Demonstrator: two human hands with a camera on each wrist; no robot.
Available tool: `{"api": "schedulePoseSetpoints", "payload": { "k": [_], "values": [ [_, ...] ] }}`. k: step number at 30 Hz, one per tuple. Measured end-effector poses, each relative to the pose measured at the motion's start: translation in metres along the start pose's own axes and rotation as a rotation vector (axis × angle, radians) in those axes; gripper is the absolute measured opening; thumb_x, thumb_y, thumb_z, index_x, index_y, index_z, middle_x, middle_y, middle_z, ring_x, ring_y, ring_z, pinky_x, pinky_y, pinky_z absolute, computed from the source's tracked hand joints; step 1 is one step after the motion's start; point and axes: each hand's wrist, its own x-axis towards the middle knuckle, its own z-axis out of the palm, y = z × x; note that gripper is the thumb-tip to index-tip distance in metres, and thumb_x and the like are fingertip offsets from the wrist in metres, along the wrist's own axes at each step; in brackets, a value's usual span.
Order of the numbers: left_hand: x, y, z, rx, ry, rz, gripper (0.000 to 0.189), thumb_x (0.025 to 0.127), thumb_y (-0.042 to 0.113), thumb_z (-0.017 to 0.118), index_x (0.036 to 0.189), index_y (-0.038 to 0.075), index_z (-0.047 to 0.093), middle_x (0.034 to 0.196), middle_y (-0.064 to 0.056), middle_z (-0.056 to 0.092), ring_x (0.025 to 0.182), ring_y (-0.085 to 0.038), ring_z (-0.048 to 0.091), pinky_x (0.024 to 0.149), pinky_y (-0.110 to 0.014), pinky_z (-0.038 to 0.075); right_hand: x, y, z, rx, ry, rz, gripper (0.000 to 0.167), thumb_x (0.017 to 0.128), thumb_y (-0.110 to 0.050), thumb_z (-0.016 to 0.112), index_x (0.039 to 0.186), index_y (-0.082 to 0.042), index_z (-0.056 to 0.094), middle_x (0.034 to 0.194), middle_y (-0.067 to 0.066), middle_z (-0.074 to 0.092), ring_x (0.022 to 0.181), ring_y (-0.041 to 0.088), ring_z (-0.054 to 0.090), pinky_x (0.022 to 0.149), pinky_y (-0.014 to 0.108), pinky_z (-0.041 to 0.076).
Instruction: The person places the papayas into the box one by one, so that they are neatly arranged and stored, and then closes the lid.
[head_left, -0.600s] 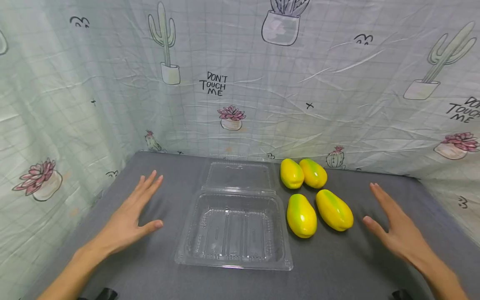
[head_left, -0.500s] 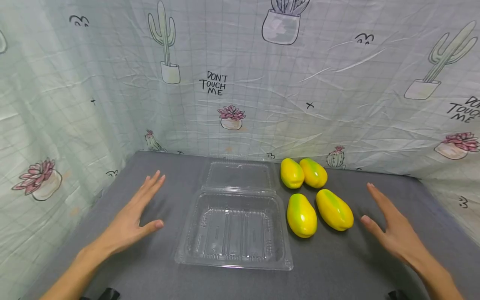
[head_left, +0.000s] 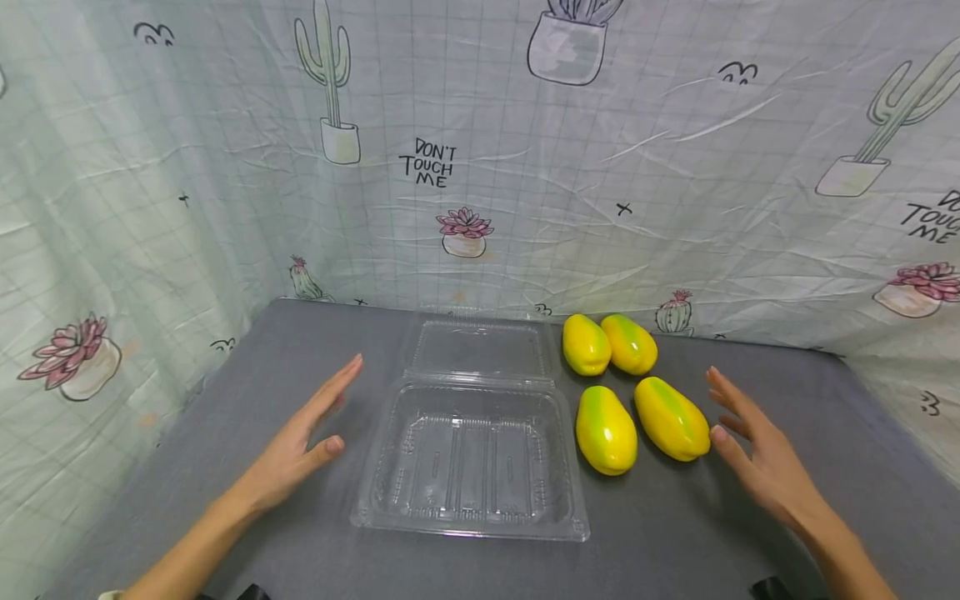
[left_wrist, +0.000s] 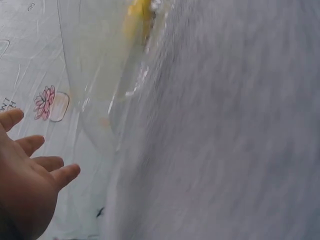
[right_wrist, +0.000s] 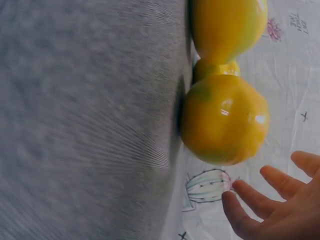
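A clear plastic clamshell box (head_left: pixel 471 527) stands with its lid (head_left: pixel 480 348) folded back, away from me. My left hand (head_left: pixel 300 450) hovers left of the box, fingers straight and thumb spread; nothing is in it. In the left wrist view its fingers (left_wrist: pixel 31 144) are apart from the blurred box wall. Several glossy yellow papayas with green streaks lie right of the box. My right hand (head_left: pixel 765 462), also holding nothing, is close beside the front right papaya (head_left: pixel 671 419). The right wrist view shows a gap between this papaya (right_wrist: pixel 225 120) and the fingers (right_wrist: pixel 257 200).
Another papaya (head_left: pixel 606 431) lies against the box's right side. Two more, a left one (head_left: pixel 586 345) and a right one (head_left: pixel 629 344), touch at the back. The grey tabletop (head_left: pixel 300 550) ends at a cactus-print curtain (head_left: pixel 525 167) behind and at the sides.
Both hands have moved inward: the left hand to the right, nearer the box, and the right hand to the left, nearer the front right papaya. Box and papayas have stayed in place.
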Motion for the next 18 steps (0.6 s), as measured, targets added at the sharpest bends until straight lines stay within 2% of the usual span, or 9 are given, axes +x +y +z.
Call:
{"api": "schedulePoseSetpoints", "payload": {
  "k": [2, 5, 10, 15, 18],
  "values": [
    [0.000, -0.002, 0.003, -0.005, -0.007, -0.010, 0.071, 0.098, 0.035, 0.054, 0.152, 0.003, 0.021, 0.158, -0.013, 0.016, 0.144, -0.028, 0.013, 0.111, -0.022, 0.020, 0.000, 0.001, 0.004, 0.021, 0.000, -0.014, 0.064, 0.099, -0.012, 0.050, 0.154, -0.028, 0.019, 0.154, 0.005, 0.028, 0.129, 0.009, 0.038, 0.090, 0.004, 0.030],
    [0.000, -0.005, 0.007, 0.018, -0.024, -0.013, 0.071, 0.097, 0.035, 0.056, 0.152, 0.005, 0.023, 0.158, -0.011, 0.016, 0.144, -0.030, 0.014, 0.111, -0.021, 0.019, -0.001, 0.003, 0.007, 0.050, -0.001, -0.030, 0.064, 0.099, -0.010, 0.050, 0.153, -0.026, 0.021, 0.153, 0.006, 0.029, 0.125, -0.005, 0.034, 0.090, 0.004, 0.029],
    [-0.003, -0.007, 0.013, 0.048, -0.039, 0.021, 0.070, 0.095, 0.036, 0.057, 0.150, 0.004, 0.027, 0.157, -0.014, 0.018, 0.143, -0.035, 0.014, 0.111, -0.021, 0.014, -0.001, 0.006, 0.012, 0.050, 0.003, -0.022, 0.064, 0.098, -0.009, 0.051, 0.153, -0.026, 0.023, 0.151, 0.009, 0.032, 0.122, -0.004, 0.038, 0.089, 0.004, 0.030],
    [-0.005, -0.011, 0.015, 0.024, -0.051, 0.032, 0.069, 0.094, 0.035, 0.058, 0.149, 0.002, 0.030, 0.157, -0.015, 0.017, 0.142, -0.038, 0.013, 0.111, -0.022, 0.011, -0.002, 0.008, 0.018, 0.042, 0.013, -0.024, 0.063, 0.098, -0.010, 0.051, 0.153, -0.025, 0.023, 0.149, 0.015, 0.035, 0.122, -0.005, 0.037, 0.089, 0.004, 0.030],
    [-0.006, -0.014, 0.017, 0.014, -0.065, 0.034, 0.069, 0.094, 0.034, 0.058, 0.148, 0.002, 0.031, 0.157, -0.016, 0.016, 0.142, -0.039, 0.012, 0.111, -0.022, 0.011, -0.003, 0.011, 0.021, 0.024, 0.014, -0.019, 0.063, 0.098, -0.011, 0.052, 0.153, -0.025, 0.024, 0.148, 0.013, 0.037, 0.121, -0.006, 0.036, 0.088, 0.007, 0.032]
  ]
}}
